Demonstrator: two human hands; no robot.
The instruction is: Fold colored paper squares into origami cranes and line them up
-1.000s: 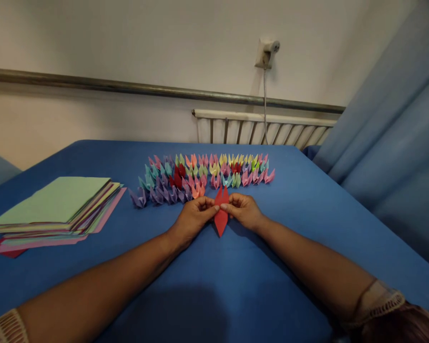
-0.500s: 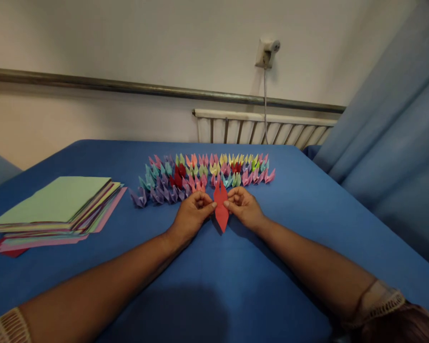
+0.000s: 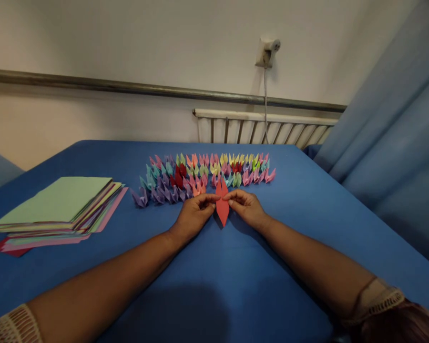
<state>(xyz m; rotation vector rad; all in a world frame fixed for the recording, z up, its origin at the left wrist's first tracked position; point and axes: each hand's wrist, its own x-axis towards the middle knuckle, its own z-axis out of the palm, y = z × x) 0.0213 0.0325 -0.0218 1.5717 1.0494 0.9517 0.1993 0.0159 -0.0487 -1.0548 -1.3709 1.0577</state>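
Note:
A red folded paper piece (image 3: 222, 212), pointed at the bottom and split into two narrow tips at the top, is held between my hands. My left hand (image 3: 196, 213) pinches its left edge, the index finger reaching onto its front. From the other side my right hand (image 3: 246, 207) grips it, thumb and forefinger at its right edge and forefinger tip on the front. The fingers behind the paper are partly hidden. Just beyond it stand rows of colourful folded paper cranes (image 3: 175, 193).
A stack of coloured paper sheets (image 3: 57, 200), pale green on top, lies at the left of the blue-covered table (image 3: 200, 286). Behind are a radiator (image 3: 236, 128), a wall pipe (image 3: 146, 89) and a plug in a socket (image 3: 266, 53). A blue curtain (image 3: 389, 119) hangs at the right.
Both index fingers have moved from behind or beside the red paper onto its front, near the split. The thumbs have shifted toward its edges. The cranes and stack stay put.

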